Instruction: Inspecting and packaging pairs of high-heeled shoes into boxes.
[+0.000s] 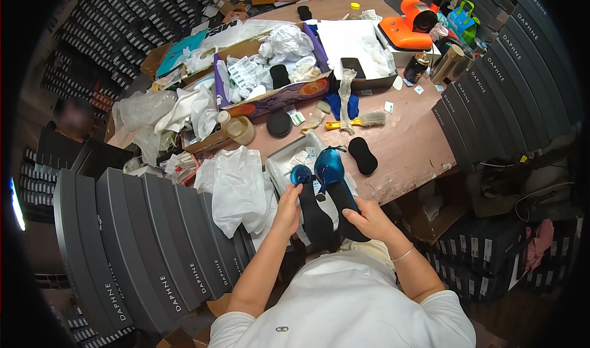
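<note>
In front of my body I hold a pair of shiny blue shoes with long black soles or insoles, their blue ends pointing away from me. My left hand (289, 208) is closed on the edge of the left shoe (315, 217). The right shoe (330, 166) is gripped along its side by my right hand (372, 219), thumb on top. Beneath and beyond the shoes lies an open shoebox (275, 163) with white paper and small packets inside. Crumpled white tissue paper (232, 188) is beside the box, left of my left hand.
A black insole-shaped pad (362, 155), a yellow-handled brush (362, 121), a round black tin (279, 124) and a clear bottle (238, 129) lie on the worn table (412, 157). Behind stands a purple carton (270, 99) of paper. Grey shoeboxes are stacked left (135, 237) and right (504, 96).
</note>
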A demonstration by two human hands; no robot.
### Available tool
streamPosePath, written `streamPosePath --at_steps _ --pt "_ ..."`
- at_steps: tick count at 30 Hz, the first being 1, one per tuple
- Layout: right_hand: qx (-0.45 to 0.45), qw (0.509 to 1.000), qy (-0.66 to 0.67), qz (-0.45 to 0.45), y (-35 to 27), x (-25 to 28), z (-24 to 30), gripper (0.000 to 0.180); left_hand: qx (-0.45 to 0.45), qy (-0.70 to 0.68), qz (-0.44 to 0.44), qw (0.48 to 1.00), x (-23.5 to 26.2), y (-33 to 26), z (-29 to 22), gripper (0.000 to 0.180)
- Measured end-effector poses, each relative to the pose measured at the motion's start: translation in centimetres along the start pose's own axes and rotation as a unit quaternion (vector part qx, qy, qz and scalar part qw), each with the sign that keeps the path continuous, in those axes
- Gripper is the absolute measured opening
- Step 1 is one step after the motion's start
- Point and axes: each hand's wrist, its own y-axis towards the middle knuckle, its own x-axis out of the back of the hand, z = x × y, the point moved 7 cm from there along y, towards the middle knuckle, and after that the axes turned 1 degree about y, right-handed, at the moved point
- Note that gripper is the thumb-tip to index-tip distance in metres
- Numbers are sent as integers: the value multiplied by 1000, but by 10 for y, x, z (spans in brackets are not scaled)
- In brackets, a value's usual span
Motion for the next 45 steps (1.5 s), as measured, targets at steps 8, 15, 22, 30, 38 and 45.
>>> streamPosePath --at_steps 8,15,22,30,38,45 --pt "-16 991 119 65 0 -17 -4 33 -143 -89 205 964 -69 -34 -13 79" --pt "-21 993 -56 -98 75 64 -66 34 -140 -11 127 982 -59 -41 -25 79" --pt "0 919 -363 -152 141 64 -178 48 -176 135 95 970 -64 -42 -35 81" --pt "360 908 -194 -91 46 20 74 55 -208 100 71 971 -52 -48 -33 75" --pt "318 887 -322 -96 -4 -10 35 54 -226 106 74 966 -30 -79 -32 74" --pt "494 819 -279 -88 -12 -33 105 45 -262 370 34 891 -27 -115 -61 75"
